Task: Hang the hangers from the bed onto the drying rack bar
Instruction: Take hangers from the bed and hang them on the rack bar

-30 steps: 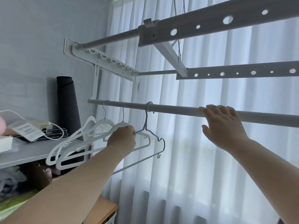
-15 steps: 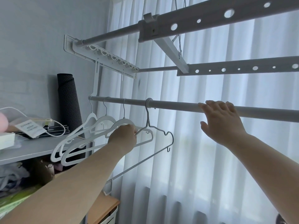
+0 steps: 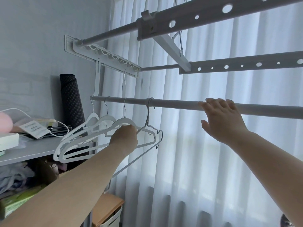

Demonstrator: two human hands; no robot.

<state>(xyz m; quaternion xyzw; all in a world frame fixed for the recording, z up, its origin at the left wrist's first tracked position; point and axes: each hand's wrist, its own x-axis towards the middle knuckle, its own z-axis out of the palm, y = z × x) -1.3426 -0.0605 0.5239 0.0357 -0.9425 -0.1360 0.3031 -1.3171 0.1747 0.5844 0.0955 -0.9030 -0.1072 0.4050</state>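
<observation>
A white drying rack bar (image 3: 177, 103) runs across the view in front of the curtain. Three white hangers (image 3: 77, 138) hang from its left end. A thinner grey hanger (image 3: 148, 117) has its hook over the bar just right of them. My left hand (image 3: 124, 139) grips that grey hanger at its shoulder, below the hook. My right hand (image 3: 223, 120) rests on the bar further right, fingers laid over the top and thumb below. The bed is out of view.
Upper rack rails with holes (image 3: 229, 7) hang overhead. A grey shelf (image 3: 29, 149) at the left carries books, a cable and a rolled dark mat (image 3: 70, 99). A wooden-topped bin (image 3: 108, 208) stands below. White curtains (image 3: 205, 161) fill the background.
The grey hanger has swung so its right tip sits further right and its lower bar angles down left. My left hand keeps its grip; my right hand stays on the bar.
</observation>
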